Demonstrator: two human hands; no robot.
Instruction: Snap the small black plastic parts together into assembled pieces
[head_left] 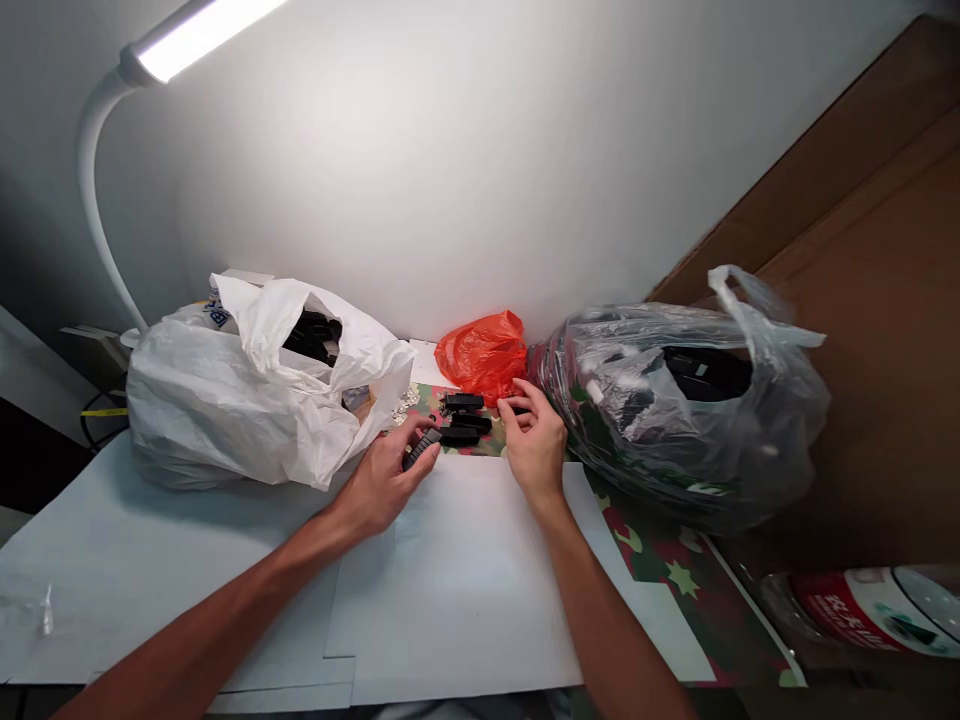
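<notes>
My left hand point(391, 468) is closed round a small black ribbed plastic part point(421, 449), held between thumb and fingers. Right beside it, several more black plastic parts point(466, 422) lie together on the patterned mat. My right hand point(537, 440) is to the right of these parts, its fingers curled and the thumb close to the index finger. Whether anything small sits between those fingertips is hidden. Just behind that hand rests a crumpled red plastic bag point(484, 352). Small silvery pieces point(406, 402) lie in a heap by the white bag.
A white plastic bag point(202, 400) holding black parts stands at left, and a clear bag point(697, 440) of black items at right. White sheets point(450, 580) cover the front. A lit lamp point(202, 40) hangs above left. A labelled bottle point(862, 608) lies at right.
</notes>
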